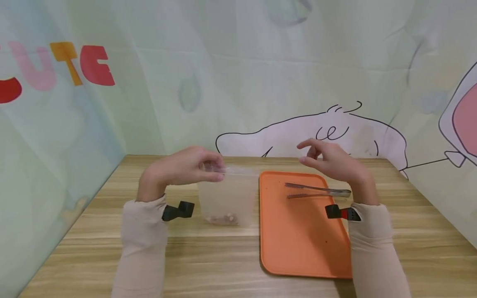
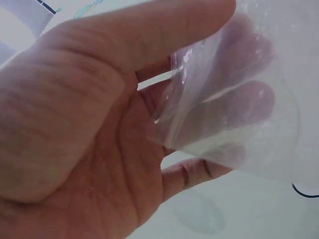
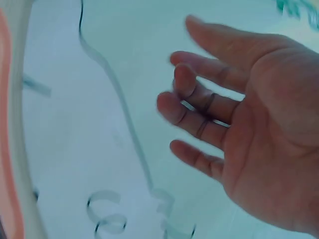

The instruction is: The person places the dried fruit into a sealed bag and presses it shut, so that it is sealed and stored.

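Observation:
My left hand (image 1: 190, 166) pinches the top left corner of a clear zip bag (image 1: 229, 194) between thumb and fingers. In the left wrist view the fingers show through the film of the bag (image 2: 199, 114), beside its zip strip. Small brownish and pale pieces (image 1: 225, 218) lie at the bag's bottom; their kind cannot be made out. The bag hangs or stands upright over the table, left of the tray. My right hand (image 1: 331, 159) is raised above the far right of the tray and holds nothing. Its fingers are loosely bent in the right wrist view.
An orange tray (image 1: 298, 244) lies on the wooden table (image 1: 208, 265), right of the bag. Metal tongs (image 1: 320, 192) rest on its far part, under my right hand. A printed cloth (image 1: 242, 82) hangs behind the table and along its sides.

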Tool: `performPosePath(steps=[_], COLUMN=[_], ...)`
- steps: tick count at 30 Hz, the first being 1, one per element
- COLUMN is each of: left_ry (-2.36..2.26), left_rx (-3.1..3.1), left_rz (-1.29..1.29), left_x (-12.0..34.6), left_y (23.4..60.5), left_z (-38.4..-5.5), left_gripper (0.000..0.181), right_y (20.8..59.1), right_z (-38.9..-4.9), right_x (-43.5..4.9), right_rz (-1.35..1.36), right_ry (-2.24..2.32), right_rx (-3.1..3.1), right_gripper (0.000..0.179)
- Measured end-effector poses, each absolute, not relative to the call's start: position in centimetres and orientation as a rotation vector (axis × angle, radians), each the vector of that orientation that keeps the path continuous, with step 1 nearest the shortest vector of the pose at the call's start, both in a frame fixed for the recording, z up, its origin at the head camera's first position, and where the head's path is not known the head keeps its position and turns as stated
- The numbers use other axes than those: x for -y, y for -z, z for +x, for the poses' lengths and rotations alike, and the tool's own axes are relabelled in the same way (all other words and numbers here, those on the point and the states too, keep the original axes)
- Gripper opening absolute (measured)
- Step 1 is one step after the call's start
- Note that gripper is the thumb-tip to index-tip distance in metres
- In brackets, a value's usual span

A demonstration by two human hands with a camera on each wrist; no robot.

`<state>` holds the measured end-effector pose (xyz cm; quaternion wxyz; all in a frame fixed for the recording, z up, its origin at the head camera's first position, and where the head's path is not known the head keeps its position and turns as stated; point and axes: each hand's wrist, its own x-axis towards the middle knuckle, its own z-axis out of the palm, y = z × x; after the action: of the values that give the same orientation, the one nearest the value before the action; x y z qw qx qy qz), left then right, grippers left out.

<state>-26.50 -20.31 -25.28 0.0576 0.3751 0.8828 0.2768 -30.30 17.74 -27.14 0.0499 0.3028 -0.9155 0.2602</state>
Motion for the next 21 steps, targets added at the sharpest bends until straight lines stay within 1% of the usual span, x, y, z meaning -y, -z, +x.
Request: performPosePath(steps=[3,8,11,15,16,21], left_ry=[-0.842,-0.866,-0.890,-0.946,-0.956,-0.982], left_rx=[-2.698,-2.743,-2.759,-2.756,-2.756,-2.799], left_rz=[1.159,1.228,1.278,1.353,1.380,1.535], left_x=[20.2,20.0,19.9,19.6,19.4,18.4], left_y=[25.1,24.8,24.6,24.2,24.1,23.7], left_z=[-26.2,-25.8,-25.6,-25.1,-24.9,-24.3], left_gripper=[0.010,0.004,0.005,0.007,0.007,0.010], right_y=[26.7,26.2,26.1,26.3,26.3,26.5], right_z=[-29.5,-27.8,-27.1,-26.6,-26.5,-26.5], right_x=[-15.4,-12.2,-10.9,-9.7,-9.5,-9.5], right_rz=[1.045,1.277,1.395,1.468,1.482,1.530], right_ry=[-0.777,-0.908,-0.987,-1.023,-1.037,-1.108], right_rx=[2.676,2.509,2.429,2.338,2.310,2.170], right_gripper=[0.033,0.028,0.020,0.006,0.006,0.017])
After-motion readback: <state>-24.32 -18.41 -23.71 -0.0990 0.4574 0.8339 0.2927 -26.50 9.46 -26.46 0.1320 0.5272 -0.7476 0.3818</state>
